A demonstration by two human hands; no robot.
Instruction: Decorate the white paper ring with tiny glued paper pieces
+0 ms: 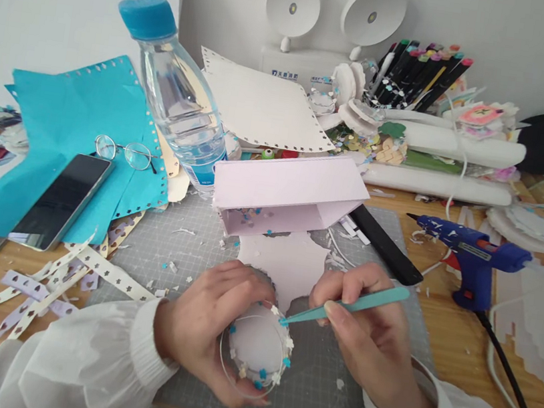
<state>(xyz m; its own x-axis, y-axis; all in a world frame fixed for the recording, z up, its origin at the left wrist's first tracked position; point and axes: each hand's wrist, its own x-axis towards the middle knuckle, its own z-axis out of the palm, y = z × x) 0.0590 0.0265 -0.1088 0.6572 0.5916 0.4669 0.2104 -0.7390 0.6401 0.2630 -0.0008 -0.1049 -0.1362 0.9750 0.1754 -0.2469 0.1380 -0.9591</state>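
Wrapped around a small round white piece (256,345) is my left hand (222,325). Tiny blue and white flowers and a thin clear ring run around the edge of that piece. My right hand (360,331) pinches teal tweezers (370,300), their tip touching a blue flower (284,322) at the piece's upper right edge. Beyond my hands a pale folded paper box (289,189) lies with its open side facing me. A scallop-edged pale paper (285,256) lies between the box and my hands.
Grey cutting mat (166,240) beneath. At left: phone (62,201), glasses (125,152), blue paper (83,103), punched strips (36,296), leaning water bottle (180,96). At right: blue glue gun (472,256) with cables, black bar (387,247). Markers (421,76) and rolls (462,144) stand behind.
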